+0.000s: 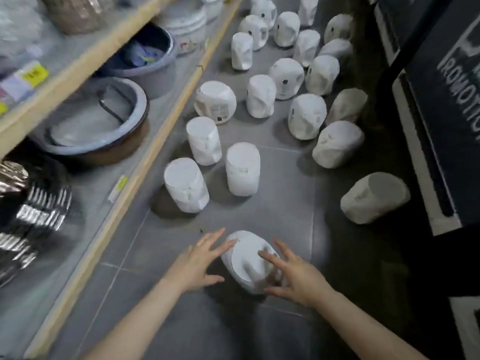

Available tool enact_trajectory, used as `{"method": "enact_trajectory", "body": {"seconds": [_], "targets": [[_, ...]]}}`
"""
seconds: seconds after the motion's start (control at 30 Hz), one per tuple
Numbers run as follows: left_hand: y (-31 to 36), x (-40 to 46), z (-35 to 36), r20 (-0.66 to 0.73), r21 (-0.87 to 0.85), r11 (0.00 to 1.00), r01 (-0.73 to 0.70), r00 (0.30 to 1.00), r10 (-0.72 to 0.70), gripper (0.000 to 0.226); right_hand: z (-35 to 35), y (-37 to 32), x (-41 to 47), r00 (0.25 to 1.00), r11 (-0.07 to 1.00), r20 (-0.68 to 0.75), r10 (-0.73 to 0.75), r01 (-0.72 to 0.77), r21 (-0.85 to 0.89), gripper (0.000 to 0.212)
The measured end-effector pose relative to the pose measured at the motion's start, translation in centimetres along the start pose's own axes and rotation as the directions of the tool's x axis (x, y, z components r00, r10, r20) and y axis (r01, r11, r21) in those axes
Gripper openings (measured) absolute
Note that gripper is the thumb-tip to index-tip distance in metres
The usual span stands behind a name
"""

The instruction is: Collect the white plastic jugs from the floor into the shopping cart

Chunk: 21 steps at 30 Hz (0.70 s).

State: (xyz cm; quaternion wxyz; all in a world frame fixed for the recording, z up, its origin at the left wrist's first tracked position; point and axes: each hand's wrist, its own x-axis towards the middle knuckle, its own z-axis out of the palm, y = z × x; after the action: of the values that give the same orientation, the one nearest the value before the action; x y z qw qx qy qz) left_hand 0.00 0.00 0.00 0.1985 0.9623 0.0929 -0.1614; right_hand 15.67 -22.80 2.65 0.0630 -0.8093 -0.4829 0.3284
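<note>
Several white plastic jugs stand upside down on the grey tiled floor, among them one (242,168) in the middle and one (186,185) to its left. The nearest jug (246,258) sits tilted between my hands. My left hand (198,261) is spread, its fingertips touching the jug's left side. On the jug's right side my right hand (293,276) lies with straight, spread fingers over the upturned base. Neither hand has curled around it. No shopping cart is visible.
A wooden-edged shelf unit (145,141) runs along the left, holding grey basins (96,126), white buckets (187,22) and foil-wrapped goods (31,209). A dark sign board (446,105) stands on the right. More jugs crowd the aisle ahead (285,29).
</note>
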Motion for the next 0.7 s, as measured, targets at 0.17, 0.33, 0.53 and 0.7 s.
{"method": "enact_trajectory", "body": {"seconds": [0.17,0.33,0.53,0.7], "targets": [[-1.8,4.6,6.0,-0.025,-0.032,0.996,-0.085,0.996,0.084,0.107,5.3,3.7,4.0,0.990,0.988,-0.058,-0.130,0.124,-0.095,0.072],[2.3,4.0,10.6,-0.300,-0.141,0.985,0.097,0.944,-0.136,0.107,4.5,7.6,4.1,0.990,0.993,-0.099,-0.097,0.089,-0.083,0.075],[1.1,5.0,11.2,-0.292,-0.260,0.966,-0.013,0.954,-0.065,0.110,5.3,9.3,4.5,0.985,0.992,-0.130,-0.112,0.119,0.048,0.098],[-0.2,7.5,11.3,-0.269,-0.418,0.900,-0.120,0.963,0.004,0.109,7.8,8.9,6.1,0.938,0.951,-0.304,-0.168,0.236,0.202,0.095]]}}
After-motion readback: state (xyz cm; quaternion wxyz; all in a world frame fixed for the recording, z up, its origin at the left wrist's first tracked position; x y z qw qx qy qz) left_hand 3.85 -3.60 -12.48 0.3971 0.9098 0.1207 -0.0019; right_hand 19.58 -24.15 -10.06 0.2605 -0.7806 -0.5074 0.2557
